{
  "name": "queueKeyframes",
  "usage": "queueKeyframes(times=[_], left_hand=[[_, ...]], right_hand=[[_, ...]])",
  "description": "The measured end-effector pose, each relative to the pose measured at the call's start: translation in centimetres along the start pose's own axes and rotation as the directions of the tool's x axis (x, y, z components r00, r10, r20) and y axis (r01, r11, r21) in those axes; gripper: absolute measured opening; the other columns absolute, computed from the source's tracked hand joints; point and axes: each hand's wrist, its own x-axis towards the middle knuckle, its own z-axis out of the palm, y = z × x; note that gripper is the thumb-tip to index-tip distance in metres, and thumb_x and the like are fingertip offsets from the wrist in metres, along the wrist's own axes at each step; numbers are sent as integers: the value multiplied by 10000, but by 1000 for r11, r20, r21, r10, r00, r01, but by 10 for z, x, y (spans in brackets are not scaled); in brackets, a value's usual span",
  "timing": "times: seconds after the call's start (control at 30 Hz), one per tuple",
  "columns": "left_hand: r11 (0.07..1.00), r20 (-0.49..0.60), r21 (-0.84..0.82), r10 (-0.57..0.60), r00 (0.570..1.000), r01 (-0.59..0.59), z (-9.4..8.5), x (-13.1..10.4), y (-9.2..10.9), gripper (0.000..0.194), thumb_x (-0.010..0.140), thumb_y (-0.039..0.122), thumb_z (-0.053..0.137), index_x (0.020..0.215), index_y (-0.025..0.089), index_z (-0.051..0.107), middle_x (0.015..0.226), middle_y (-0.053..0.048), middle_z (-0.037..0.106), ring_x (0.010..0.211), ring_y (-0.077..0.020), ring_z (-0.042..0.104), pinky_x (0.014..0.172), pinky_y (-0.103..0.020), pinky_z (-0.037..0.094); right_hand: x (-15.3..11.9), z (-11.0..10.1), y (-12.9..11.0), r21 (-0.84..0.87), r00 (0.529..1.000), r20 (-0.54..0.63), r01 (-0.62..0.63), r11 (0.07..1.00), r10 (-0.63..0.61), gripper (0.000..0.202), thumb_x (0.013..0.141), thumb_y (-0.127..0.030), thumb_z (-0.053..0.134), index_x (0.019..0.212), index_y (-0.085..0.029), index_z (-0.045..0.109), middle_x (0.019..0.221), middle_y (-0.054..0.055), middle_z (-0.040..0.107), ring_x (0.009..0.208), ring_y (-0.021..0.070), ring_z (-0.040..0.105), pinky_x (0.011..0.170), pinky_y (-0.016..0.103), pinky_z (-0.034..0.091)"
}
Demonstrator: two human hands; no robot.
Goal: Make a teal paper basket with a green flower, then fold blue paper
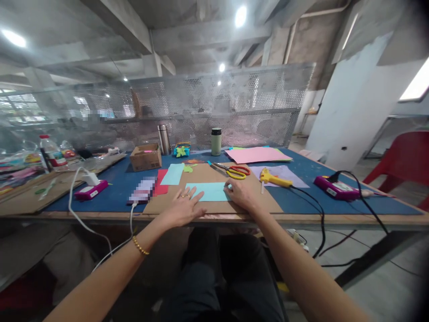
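Note:
A rectangular sheet of light blue paper (211, 192) lies on a brown cardboard sheet (248, 205) before me. My left hand (183, 208) rests over its left end, palm down with fingers spread. At the right end, the fingers of my right hand (237, 194) are bent together on the paper's edge; the fingertips are partly hidden. Scissors (236, 172) with red and yellow handles lie just beyond my right hand. Another light blue piece (172, 174) overlaps red paper (161, 182) to the left, next to green paper scraps (190, 168).
A yellow glue gun (275, 179) sits on lilac paper (298, 175) at the right, its black cord running off the table edge. Purple power strips (337, 188) flank the work area. Behind stand a cardboard box (145, 157), a steel flask (164, 140), a green bottle (216, 143) and pink paper (258, 154).

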Motion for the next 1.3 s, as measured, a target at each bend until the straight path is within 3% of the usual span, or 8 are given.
queueKeyframes(times=[0.1,0.23,0.33,0.47,0.73,1.1,1.2,1.3], left_hand=[[998,-44,66,9,999,-6,-7,-6,-3,746,1008,687,229,1570,229,405,1652,-141,351,1536,-331,299,1216,-531,218],[969,-288,243,27,957,46,-12,17,22,805,1012,669,200,1156,93,743,1209,-221,730,1290,-367,578,1205,-553,221],[974,-399,224,115,910,-25,-4,47,40,684,1050,577,237,1350,110,637,1535,-181,519,1439,-336,444,1233,-497,218],[990,-133,90,121,984,-109,12,70,42,572,1075,476,260,1557,212,417,1656,-109,355,1528,-313,321,1219,-524,269],[979,-75,136,166,983,-154,17,67,34,563,1038,269,301,1593,187,348,1686,-116,279,1559,-319,240,1242,-526,233],[996,-74,42,87,993,-84,17,71,37,590,1024,289,262,1606,209,320,1691,-87,263,1561,-305,237,1250,-532,215],[995,-89,43,88,992,-85,18,71,36,592,1023,287,259,1603,194,326,1690,-98,259,1561,-310,236,1249,-543,210],[995,-79,35,99,992,-96,19,70,36,596,1026,308,259,1611,203,308,1694,-89,253,1566,-294,227,1255,-531,200]], right_hand=[[-1,-2,-1,-6,1000,-3,3,1000,-3,194,970,-227,565,1108,-160,684,1050,98,752,933,200,675,715,253,380],[-3,0,-1,-34,1000,-11,16,999,-16,194,971,-236,571,1120,-169,677,1015,83,754,908,194,678,695,247,376],[-3,1,0,-76,1000,-13,24,997,-25,201,983,-247,547,1124,-175,671,1003,81,752,886,200,682,689,256,384],[-9,-1,-8,-153,999,-23,30,988,-34,248,1013,-248,465,1101,-145,673,1036,146,740,942,254,677,764,312,430],[-53,10,-30,-201,950,23,309,930,-311,559,1068,-439,373,1478,-79,494,1559,217,478,1462,317,422,1188,498,324],[-90,-12,1,-353,981,-6,177,919,-192,609,1055,-542,344,1394,-99,587,1479,233,563,1394,337,512,1144,527,375],[-77,-24,-6,-380,989,-52,108,919,-138,593,1058,-524,339,1216,-75,694,1280,268,681,1272,364,602,1115,537,389],[-44,-23,-18,-321,977,-57,177,930,-206,638,1056,-509,354,1405,-18,563,1544,292,456,1482,375,381,1197,536,304]])
